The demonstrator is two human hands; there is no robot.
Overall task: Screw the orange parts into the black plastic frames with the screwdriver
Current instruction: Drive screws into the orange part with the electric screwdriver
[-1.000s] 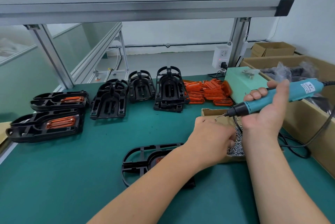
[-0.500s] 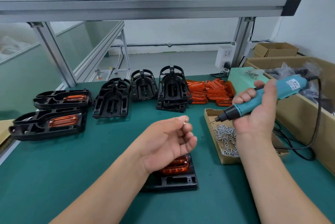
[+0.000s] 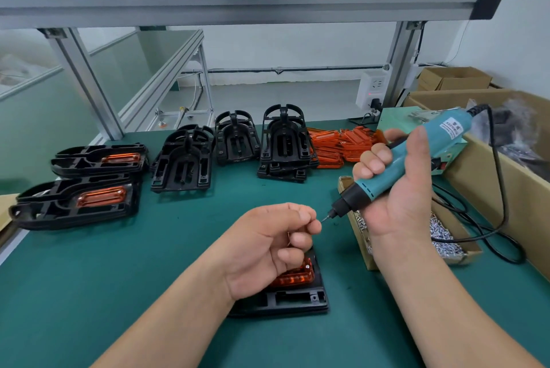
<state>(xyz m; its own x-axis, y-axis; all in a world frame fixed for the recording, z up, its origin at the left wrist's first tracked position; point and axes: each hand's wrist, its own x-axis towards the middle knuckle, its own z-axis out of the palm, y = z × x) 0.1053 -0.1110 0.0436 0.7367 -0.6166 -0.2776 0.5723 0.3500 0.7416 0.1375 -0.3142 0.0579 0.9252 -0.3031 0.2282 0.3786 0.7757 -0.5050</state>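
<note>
Our right hand (image 3: 398, 198) grips the teal screwdriver (image 3: 416, 156), bit toward our left hand (image 3: 268, 248), whose curled fingertips pinch together; holding what, we cannot tell. Beneath it, the black plastic frame (image 3: 294, 299) with its orange part (image 3: 294, 275) lies on the green tabletop (image 3: 134, 278).

Two hands are showing, left (image 3: 262, 251) and right (image 3: 398, 189), with one screwdriver (image 3: 381, 183). Three frames are carrying orange parts: two at far left (image 3: 77, 204) (image 3: 98, 159), one at bottom centre (image 3: 294, 302). Three clusters of bare frames (image 3: 183, 162) (image 3: 236, 138) (image 3: 284, 144) are standing mid-frame; stacking is hiding their exact number. Loose orange parts (image 3: 336, 144) and screws (image 3: 443, 236) are piling up uncountably. Three boxes (image 3: 369, 254) (image 3: 488, 177) (image 3: 452, 78) are sitting at right.
</note>
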